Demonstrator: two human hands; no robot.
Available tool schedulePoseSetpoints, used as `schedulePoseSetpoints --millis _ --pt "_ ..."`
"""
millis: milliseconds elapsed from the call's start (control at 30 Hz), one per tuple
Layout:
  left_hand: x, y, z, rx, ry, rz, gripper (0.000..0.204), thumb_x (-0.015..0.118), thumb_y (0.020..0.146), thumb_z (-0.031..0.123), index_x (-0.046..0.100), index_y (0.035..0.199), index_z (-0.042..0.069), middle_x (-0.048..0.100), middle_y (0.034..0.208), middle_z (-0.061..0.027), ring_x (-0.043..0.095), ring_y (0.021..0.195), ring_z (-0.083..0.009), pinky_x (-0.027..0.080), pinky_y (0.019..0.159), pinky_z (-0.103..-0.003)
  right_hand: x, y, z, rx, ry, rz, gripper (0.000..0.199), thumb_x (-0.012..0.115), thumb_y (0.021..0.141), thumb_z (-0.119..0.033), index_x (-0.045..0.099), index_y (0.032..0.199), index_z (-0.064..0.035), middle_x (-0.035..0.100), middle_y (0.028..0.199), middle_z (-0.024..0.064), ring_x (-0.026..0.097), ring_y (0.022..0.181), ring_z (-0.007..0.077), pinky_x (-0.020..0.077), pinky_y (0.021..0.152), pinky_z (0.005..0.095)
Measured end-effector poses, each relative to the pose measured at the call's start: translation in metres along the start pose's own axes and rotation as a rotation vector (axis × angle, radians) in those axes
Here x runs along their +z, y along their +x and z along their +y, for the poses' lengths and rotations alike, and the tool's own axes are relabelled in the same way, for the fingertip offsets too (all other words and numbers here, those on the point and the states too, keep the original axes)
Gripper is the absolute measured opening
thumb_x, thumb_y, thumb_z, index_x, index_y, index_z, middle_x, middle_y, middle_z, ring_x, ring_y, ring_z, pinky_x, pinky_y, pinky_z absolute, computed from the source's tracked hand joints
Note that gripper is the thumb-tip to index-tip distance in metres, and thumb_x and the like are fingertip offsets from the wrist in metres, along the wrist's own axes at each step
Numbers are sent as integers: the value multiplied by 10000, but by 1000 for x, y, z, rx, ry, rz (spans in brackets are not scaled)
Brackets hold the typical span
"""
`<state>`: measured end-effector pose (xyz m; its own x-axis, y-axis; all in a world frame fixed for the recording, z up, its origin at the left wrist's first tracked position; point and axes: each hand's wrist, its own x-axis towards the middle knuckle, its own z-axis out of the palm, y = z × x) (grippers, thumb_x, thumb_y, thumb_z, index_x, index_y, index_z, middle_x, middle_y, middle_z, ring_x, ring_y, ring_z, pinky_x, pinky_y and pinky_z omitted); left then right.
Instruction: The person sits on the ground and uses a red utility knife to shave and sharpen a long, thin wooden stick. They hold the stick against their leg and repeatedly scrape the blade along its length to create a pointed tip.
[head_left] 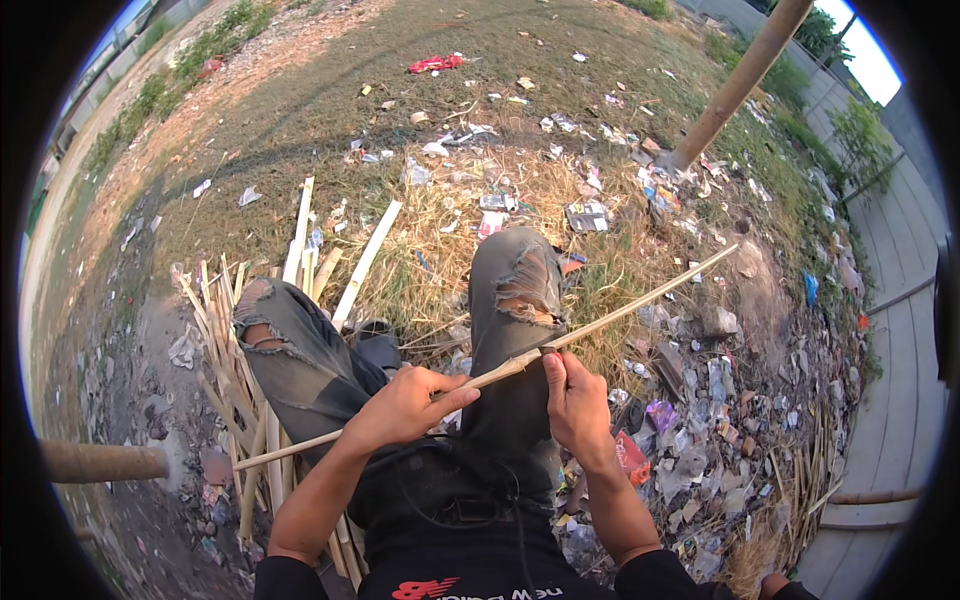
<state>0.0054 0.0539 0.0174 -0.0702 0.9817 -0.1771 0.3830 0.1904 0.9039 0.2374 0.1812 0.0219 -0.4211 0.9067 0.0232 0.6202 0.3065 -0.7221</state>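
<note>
A long pale bamboo strip (pixel 640 302) lies slantwise across my knees, its far end up to the right and its near end down to the left. Around its middle, by a knobbly joint, my left hand (pixel 405 405) is closed, thumb along the strip. My right hand (pixel 578 405) is closed just right of that joint, its thumb upright against a small dark blade (pixel 548 351) that touches the strip; it looks like a knife, its handle mostly hidden in my fist. Torn grey trousers (pixel 510 290) cover my bent legs beneath.
Split bamboo strips (pixel 367 262) are heaped by my left leg. A thick pole (pixel 740 85) stands ahead on the right; another pole (pixel 105 462) is at the left. Litter (pixel 700 440) covers the ground to my right, beside a grey panel wall (pixel 910 290). Dry grass lies ahead.
</note>
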Motion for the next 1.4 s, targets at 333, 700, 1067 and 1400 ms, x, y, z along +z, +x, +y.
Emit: schedulePoseSetpoints --millis 333,700,1067,1400 --pt "-5 2 10 -114 5 -86 519 658 1055 470 758 1243 -3 703 732 -199 625 633 -169 511 652 -373 -11 21 2 67 12 72 449 508 1134 -399 631 931 -18 603 647 245 614 631 489 439 579 550" --pt "19 -4 7 90 76 101 490 688 1042 396 732 1245 -48 701 808 -231 682 711 -371 521 677 -441 -14 15 7 63 -22 16 472 517 1119 -447 621 914 -34 646 688 252 644 690 511 464 618 582" --pt "33 -14 20 129 390 235 448 748 997 326 716 1302 -1 654 815 -153 661 720 -367 524 683 -453 9 -25 -1 -55 -104 -144 437 531 1117 -416 674 955 -36 659 731 272 660 710 507 505 647 551" --pt "37 -17 18 146 491 303 446 763 981 340 718 1310 41 649 818 -135 684 705 -355 549 624 -457 -12 -3 10 38 -24 57 426 544 1125 -349 650 920 8 624 681 256 622 627 473 450 586 520"
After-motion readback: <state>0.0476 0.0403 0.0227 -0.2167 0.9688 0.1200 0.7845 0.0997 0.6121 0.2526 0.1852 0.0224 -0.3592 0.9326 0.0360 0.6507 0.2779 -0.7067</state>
